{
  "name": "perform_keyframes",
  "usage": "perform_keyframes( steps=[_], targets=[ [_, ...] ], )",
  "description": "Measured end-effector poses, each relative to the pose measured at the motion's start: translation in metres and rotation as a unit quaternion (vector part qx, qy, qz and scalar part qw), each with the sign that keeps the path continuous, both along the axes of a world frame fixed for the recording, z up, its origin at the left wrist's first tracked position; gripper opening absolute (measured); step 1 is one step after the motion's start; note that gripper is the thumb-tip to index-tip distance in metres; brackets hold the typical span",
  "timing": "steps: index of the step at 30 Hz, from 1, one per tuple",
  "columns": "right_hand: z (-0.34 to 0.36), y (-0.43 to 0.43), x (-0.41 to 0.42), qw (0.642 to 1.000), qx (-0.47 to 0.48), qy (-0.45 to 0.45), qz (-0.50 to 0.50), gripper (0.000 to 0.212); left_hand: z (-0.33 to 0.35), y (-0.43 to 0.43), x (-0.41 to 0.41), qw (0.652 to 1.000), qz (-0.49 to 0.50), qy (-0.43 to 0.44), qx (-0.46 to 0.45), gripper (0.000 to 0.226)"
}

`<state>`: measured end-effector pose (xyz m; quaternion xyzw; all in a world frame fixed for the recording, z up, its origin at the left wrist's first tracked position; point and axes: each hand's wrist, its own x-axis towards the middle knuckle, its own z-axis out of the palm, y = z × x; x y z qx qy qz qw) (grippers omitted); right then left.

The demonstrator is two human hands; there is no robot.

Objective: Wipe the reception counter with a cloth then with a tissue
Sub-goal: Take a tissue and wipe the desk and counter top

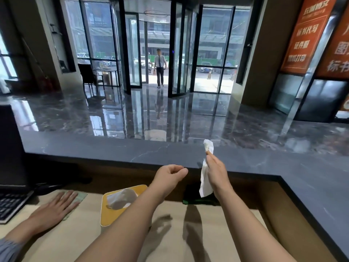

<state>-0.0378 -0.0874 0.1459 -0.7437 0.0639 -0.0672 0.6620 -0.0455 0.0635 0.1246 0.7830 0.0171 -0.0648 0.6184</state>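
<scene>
The white paper tissue hangs in the air over the near edge of the dark grey marble reception counter, pinched between thumb and fingers of the right hand (one crumpled end sticks up above the fingertips). The left hand is raised just beside it, fingers curled in, holding nothing. Below, a yellow-topped tissue box stands on the beige lower desk. Further left, a third hand in a grey sleeve lies flat on a pale green cloth, near a black keyboard.
</scene>
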Motion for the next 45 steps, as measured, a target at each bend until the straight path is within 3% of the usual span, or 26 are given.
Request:
perform_keyframes(
  steps=[4, 9, 11, 13, 15, 18, 23, 26, 30, 34, 39, 45],
  targets=[
    [-0.004, 0.003, 0.011, 0.994, 0.076, 0.022, 0.075, 0.038, 0.011, -0.028, 0.02, 0.999, -0.021, 0.036, -0.028, 0.048],
    [-0.003, 0.003, 0.024, 0.976, 0.156, 0.045, 0.144, 0.025, 0.012, -0.037, 0.039, 0.992, 0.044, 0.061, -0.097, 0.024],
    [-0.005, 0.004, 0.031, 0.969, 0.205, 0.048, 0.133, 0.029, 0.012, -0.029, 0.044, 0.985, 0.076, 0.072, -0.136, 0.021],
    [-0.01, 0.006, 0.041, 0.977, 0.183, 0.063, 0.09, 0.035, 0.012, -0.02, 0.045, 0.977, 0.103, 0.087, -0.166, 0.016],
    [-0.011, 0.011, 0.047, 0.973, 0.181, 0.125, 0.061, 0.035, 0.011, -0.009, 0.045, 0.974, 0.114, 0.098, -0.172, 0.017],
    [-0.007, 0.027, 0.047, 0.95, 0.196, 0.205, 0.13, 0.029, 0.009, 0.008, 0.044, 0.975, 0.118, 0.097, -0.16, 0.022],
    [-0.012, 0.054, 0.058, 0.978, 0.14, 0.135, 0.078, 0.032, 0.01, 0.032, 0.047, 0.969, 0.202, 0.087, -0.108, 0.023],
    [-0.015, 0.057, 0.063, 0.988, 0.131, 0.083, 0.01, 0.034, 0.012, 0.049, 0.05, 0.943, 0.304, 0.067, -0.117, 0.032],
    [-0.021, 0.065, 0.07, 0.99, 0.126, 0.052, -0.045, 0.039, 0.008, 0.068, 0.057, 0.931, 0.341, 0.027, -0.128, 0.029],
    [-0.023, 0.068, 0.079, 0.995, 0.073, 0.035, -0.061, 0.045, 0.007, 0.076, 0.067, 0.938, 0.333, -0.014, -0.095, 0.03],
    [-0.023, 0.07, 0.098, 0.991, -0.124, 0.014, -0.048, 0.039, 0.003, 0.088, 0.082, 0.968, 0.238, -0.041, 0.069, 0.019],
    [-0.028, 0.07, 0.116, 0.995, -0.099, 0.022, -0.02, 0.042, -0.001, 0.096, 0.098, 0.987, 0.118, -0.021, 0.105, 0.05]
  ],
)
